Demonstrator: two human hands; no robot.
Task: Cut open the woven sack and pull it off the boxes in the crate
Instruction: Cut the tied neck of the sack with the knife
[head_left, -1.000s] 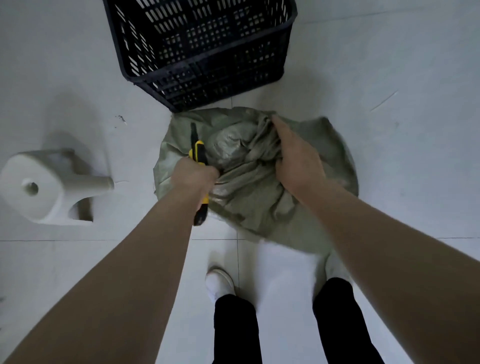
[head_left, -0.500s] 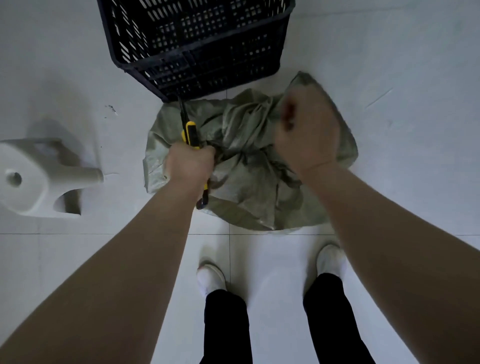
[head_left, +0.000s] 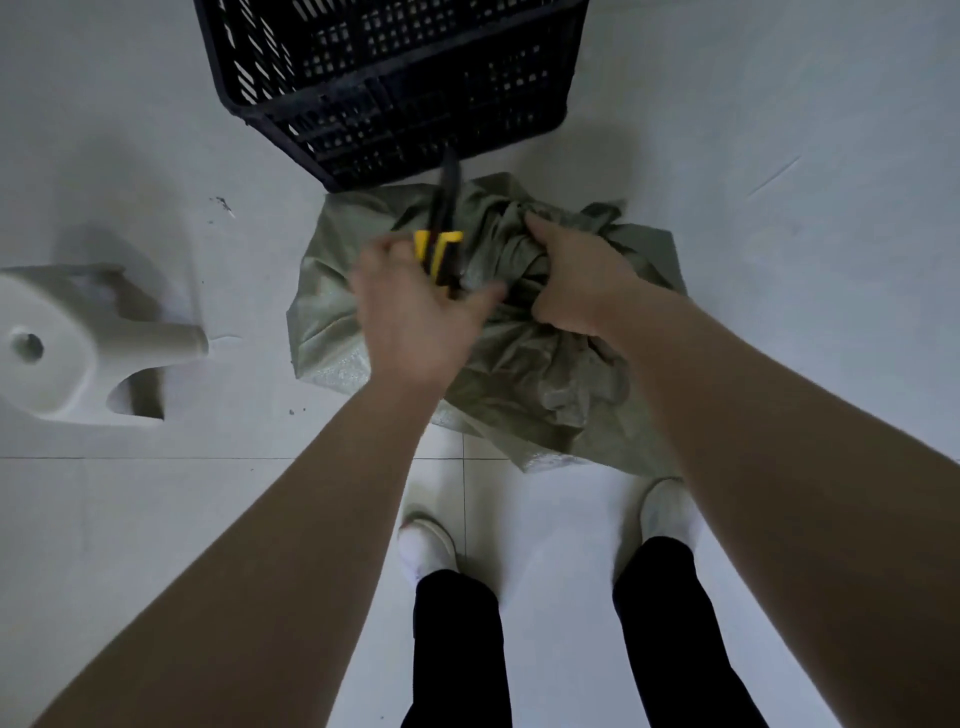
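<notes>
Woven sack: the grey-green sack (head_left: 519, 374) lies crumpled on the pale tiled floor (head_left: 805, 260) at the centre of the frame. Its top is gathered into a twisted bunch.

Crate: the black slotted crate (head_left: 395, 98) stands at the upper centre. Its near corner is just above the sack's upper left edge; whether the two touch cannot be told.

Right hand: the right hand (head_left: 576, 280) is right of centre, with its fingers curled tight into the bunched top of the sack and gripping the cloth.

Left hand: the left hand (head_left: 415, 312) is just left of the right hand, over the sack, and blurred. It holds a utility knife (head_left: 439, 249). The thumb sticks out towards the right hand; how the other fingers lie on the handle is lost in the blur.

Utility knife: it has a yellow and black handle at the fingers. The dark front end points up the frame towards the crate's near corner.

Stool: a white plastic stool (head_left: 57, 338) is at the left edge, well apart from the sack.

Person: white shoes (head_left: 428, 545) and black trousers (head_left: 457, 649) are at the lower centre, with the toes near the sack's lower edge.
</notes>
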